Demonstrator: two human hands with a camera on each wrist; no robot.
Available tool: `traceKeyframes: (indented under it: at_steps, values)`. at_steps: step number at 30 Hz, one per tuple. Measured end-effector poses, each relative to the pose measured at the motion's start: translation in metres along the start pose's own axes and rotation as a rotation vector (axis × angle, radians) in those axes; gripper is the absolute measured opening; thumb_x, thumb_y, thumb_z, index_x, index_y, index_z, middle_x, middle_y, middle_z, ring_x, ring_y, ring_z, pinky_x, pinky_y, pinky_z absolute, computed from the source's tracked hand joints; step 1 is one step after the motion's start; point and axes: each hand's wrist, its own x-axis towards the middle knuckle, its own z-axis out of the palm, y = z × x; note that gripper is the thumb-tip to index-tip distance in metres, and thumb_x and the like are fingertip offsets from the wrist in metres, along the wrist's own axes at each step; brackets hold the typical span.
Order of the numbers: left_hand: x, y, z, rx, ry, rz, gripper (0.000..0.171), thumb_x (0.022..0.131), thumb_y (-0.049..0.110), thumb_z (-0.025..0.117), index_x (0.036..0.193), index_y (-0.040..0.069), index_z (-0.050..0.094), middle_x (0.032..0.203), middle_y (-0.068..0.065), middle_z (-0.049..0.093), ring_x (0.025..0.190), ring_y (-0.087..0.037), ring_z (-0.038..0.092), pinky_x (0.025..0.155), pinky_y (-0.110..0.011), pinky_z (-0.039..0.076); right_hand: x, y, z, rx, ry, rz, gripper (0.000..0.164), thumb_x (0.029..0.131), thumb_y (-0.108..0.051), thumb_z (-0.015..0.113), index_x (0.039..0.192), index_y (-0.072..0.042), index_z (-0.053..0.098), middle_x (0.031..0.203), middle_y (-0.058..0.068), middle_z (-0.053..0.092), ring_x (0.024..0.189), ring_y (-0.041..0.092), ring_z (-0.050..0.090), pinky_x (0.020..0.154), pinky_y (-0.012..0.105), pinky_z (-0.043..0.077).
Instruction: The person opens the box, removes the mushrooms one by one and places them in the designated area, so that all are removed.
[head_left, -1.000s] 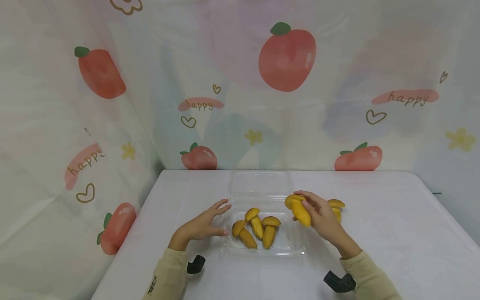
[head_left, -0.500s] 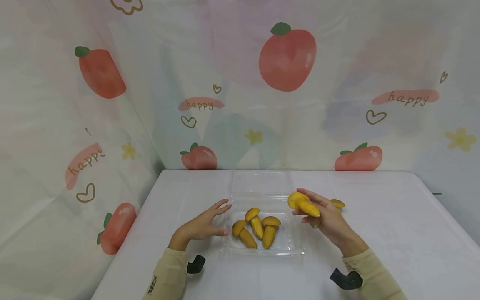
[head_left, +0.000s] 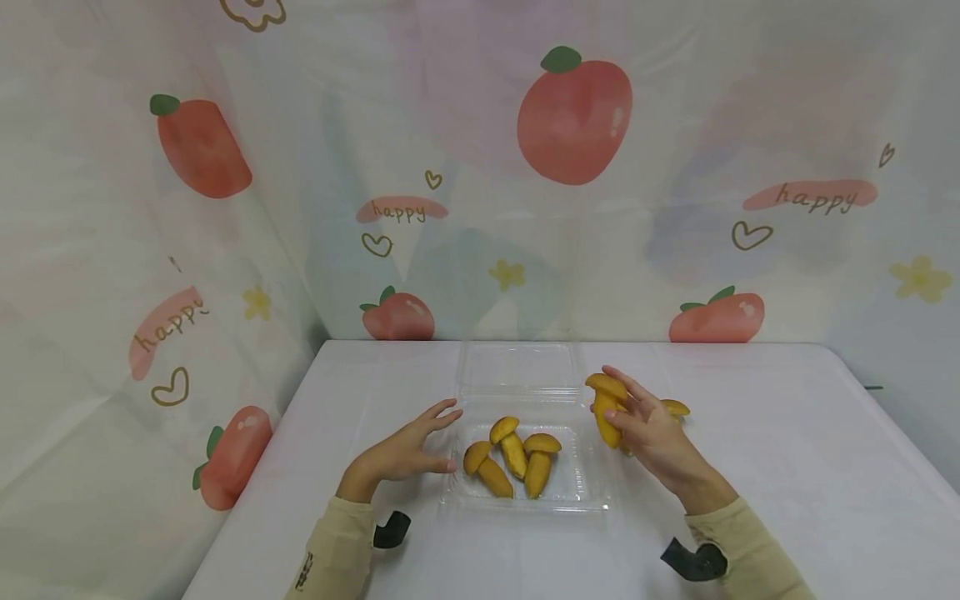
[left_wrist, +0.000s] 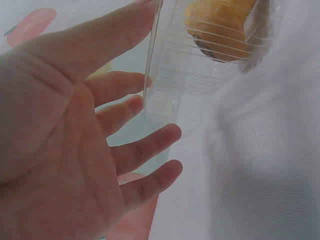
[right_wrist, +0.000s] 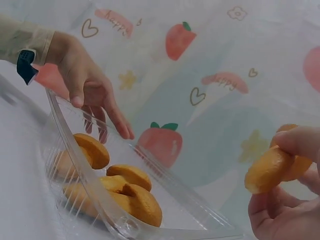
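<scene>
Pinching a yellow mushroom [head_left: 607, 408] between thumb and fingers, your right hand [head_left: 660, 446] is hovering by the clear plastic clamshell [head_left: 555, 507]'s right side | your left hand [head_left: 401, 450] is holding its fingers apart at the left rim, contact being unclear | clamshell is standing open, containing three mushrooms [head_left: 513, 454]

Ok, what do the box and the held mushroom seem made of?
Box: probably thin plastic, clear and glossy; its ribbed wall is see-through and catches highlights.
Mushroom: perhaps foam or plastic, nearly matt; its smooth, even yellow surface leaves that open.
</scene>
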Motion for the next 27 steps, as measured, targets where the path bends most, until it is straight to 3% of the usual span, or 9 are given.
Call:
traceKeyframes:
  at_steps: [5, 11, 15, 19, 23, 27]
  values:
    - [-0.001, 0.001, 0.000, -0.009, -0.003, -0.010, 0.082, 0.091, 0.020, 0.076, 0.159, 0.007, 0.032, 0.171, -0.012, 0.014, 0.157, -0.041, 0.016, 0.121, -0.067, 0.022, -0.002, -0.003, 0.002, -0.009, 0.024, -0.024, 0.057, 0.106, -0.010, 0.049, 0.158, -0.006, 0.026, 0.137, -0.014, 0.056, 0.118, 0.000, 0.058, 0.100, 0.011, 0.047]
    - [-0.002, -0.001, 0.000, 0.005, -0.006, 0.034, 0.081, 0.092, 0.019, 0.075, 0.158, 0.002, 0.032, 0.170, -0.018, 0.014, 0.156, -0.044, 0.016, 0.121, -0.067, 0.022, -0.004, -0.007, 0.004, -0.026, 0.050, -0.031, 0.046, 0.108, -0.020, 0.047, 0.153, -0.022, 0.037, 0.134, -0.013, 0.055, 0.109, 0.006, 0.069, 0.092, 0.016, 0.054]
    - [-0.002, -0.001, 0.000, 0.012, -0.012, 0.051, 0.081, 0.092, 0.019, 0.075, 0.157, 0.000, 0.031, 0.169, -0.020, 0.014, 0.156, -0.045, 0.016, 0.121, -0.067, 0.022, -0.005, -0.006, 0.005, -0.070, 0.098, -0.043, 0.039, 0.109, -0.024, 0.047, 0.147, -0.028, 0.043, 0.121, -0.011, 0.060, 0.093, 0.006, 0.071, 0.079, 0.017, 0.058]
    - [-0.003, -0.001, -0.001, 0.012, -0.010, 0.049, 0.081, 0.092, 0.019, 0.075, 0.157, 0.001, 0.031, 0.169, -0.020, 0.014, 0.155, -0.045, 0.016, 0.120, -0.068, 0.022, -0.004, -0.006, 0.006, -0.176, 0.168, -0.067, 0.042, 0.107, -0.023, 0.051, 0.148, -0.020, 0.043, 0.103, -0.008, 0.062, 0.079, 0.008, 0.063, 0.064, 0.017, 0.055]
    - [-0.003, -0.001, 0.000, 0.002, -0.007, 0.044, 0.080, 0.092, 0.018, 0.075, 0.158, 0.002, 0.032, 0.170, -0.019, 0.014, 0.156, -0.044, 0.015, 0.121, -0.067, 0.021, -0.004, -0.009, 0.005, -0.272, 0.215, -0.036, 0.050, 0.107, -0.022, 0.051, 0.154, -0.013, 0.035, 0.109, -0.009, 0.058, 0.086, 0.007, 0.061, 0.072, 0.016, 0.054]
    - [-0.003, -0.001, 0.000, 0.005, -0.005, 0.048, 0.080, 0.092, 0.018, 0.075, 0.157, 0.001, 0.032, 0.170, -0.019, 0.014, 0.155, -0.045, 0.015, 0.120, -0.068, 0.021, -0.006, -0.017, 0.001, -0.253, 0.218, 0.010, 0.051, 0.110, -0.014, 0.035, 0.160, -0.015, 0.025, 0.130, 0.001, 0.050, 0.098, 0.004, 0.059, 0.085, 0.014, 0.051]
